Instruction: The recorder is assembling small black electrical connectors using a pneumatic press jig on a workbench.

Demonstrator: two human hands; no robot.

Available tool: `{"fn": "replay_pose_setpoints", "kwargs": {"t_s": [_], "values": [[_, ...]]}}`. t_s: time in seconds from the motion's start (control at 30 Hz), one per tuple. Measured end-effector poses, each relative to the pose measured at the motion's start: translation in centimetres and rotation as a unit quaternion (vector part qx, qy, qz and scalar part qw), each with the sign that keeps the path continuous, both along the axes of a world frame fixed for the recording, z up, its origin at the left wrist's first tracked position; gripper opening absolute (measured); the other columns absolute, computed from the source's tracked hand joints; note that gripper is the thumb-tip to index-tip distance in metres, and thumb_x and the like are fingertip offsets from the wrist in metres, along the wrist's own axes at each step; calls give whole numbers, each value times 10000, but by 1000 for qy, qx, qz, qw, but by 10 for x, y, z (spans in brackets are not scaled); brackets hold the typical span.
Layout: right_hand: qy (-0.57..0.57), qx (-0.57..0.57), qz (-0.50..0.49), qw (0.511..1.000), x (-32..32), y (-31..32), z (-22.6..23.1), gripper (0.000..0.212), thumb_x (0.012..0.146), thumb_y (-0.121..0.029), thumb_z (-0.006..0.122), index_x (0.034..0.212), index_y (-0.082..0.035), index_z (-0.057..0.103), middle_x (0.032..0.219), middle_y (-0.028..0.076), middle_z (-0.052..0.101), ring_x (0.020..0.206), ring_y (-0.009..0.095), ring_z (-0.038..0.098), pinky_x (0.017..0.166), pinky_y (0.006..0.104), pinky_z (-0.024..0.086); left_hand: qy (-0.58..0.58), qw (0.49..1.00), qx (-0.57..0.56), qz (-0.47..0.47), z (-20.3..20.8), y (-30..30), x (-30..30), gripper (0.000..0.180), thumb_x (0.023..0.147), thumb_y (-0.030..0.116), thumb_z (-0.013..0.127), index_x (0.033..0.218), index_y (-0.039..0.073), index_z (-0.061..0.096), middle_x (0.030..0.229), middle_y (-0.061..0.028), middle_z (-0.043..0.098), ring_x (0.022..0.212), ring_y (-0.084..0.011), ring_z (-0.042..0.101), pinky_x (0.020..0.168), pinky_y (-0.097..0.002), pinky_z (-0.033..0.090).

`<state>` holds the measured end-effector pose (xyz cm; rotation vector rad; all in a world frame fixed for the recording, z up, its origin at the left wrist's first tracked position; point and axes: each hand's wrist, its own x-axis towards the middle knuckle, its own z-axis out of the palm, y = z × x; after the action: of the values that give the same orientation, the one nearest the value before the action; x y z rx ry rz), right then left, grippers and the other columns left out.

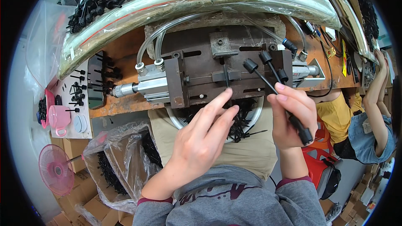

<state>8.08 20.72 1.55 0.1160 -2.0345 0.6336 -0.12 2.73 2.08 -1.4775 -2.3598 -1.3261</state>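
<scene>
Head view looks down on a metal press fixture (217, 69) bolted to a rusty orange workbench (121, 100), with a pneumatic cylinder (144, 86) on its left side and clear hoses (167, 29) arching away to the far side. The left hand (201, 140) reaches toward the near edge of the fixture, its index finger and thumb pinching a thin black cable tie (226, 83) that stands upright against the fixture's middle slot. The right hand (291, 117) is clenched around a small bundle of black cable ties (272, 79), their blocky heads fanning out to the far left over the fixture while their tails poke out below the fist. Just near of the fixture, on the person's lap, sits a round tray (255, 117) holding a heap of more black ties (mostly hidden by the hands). At the left, a clear plastic bag (121, 163) holds more black parts, and a pink cup (58, 117) rests on a white sheet. A small pink fan (56, 169) stands at near left. Another person's arm (377, 96) shows at far right.
</scene>
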Motion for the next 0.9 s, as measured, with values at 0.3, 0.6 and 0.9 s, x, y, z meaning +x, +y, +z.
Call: {"fn": "replay_pose_setpoints", "kwargs": {"t_s": [0.3, 0.6, 0.9], "values": [[-7, -62, -24, 998, 12, -5, -1, 372, 744, 99, 766, 1037, -58, 597, 1040, 146, 681, 764, 218, 665, 651, 288, 533, 166, 982, -86, 25, -5, 14, -12, 243, 744, 32, 704, 981, -15, 682, 1222, -152, 651, 782, -215, 668, 685, -306, 533], [16, -260, 16, 965, 18, -8, 4, 291, 802, 122, 684, 1024, -13, 552, 1021, 198, 651, 686, 190, 639, 620, 276, 536, 141, 982, -123, 21, 1, 15, -14, 226, 744, 44, 718, 965, 4, 695, 1237, -141, 650, 648, -200, 644, 617, -293, 510], [-44, -606, 166, 776, 22, -1, 18, 152, 861, 53, 644, 992, 13, 579, 963, 205, 663, 620, 169, 628, 578, 258, 526, 159, 979, -130, 8, 4, 14, -16, 215, 761, 35, 675, 965, -28, 699, 1239, -187, 641, 526, -135, 574, 553, -258, 471]]}}
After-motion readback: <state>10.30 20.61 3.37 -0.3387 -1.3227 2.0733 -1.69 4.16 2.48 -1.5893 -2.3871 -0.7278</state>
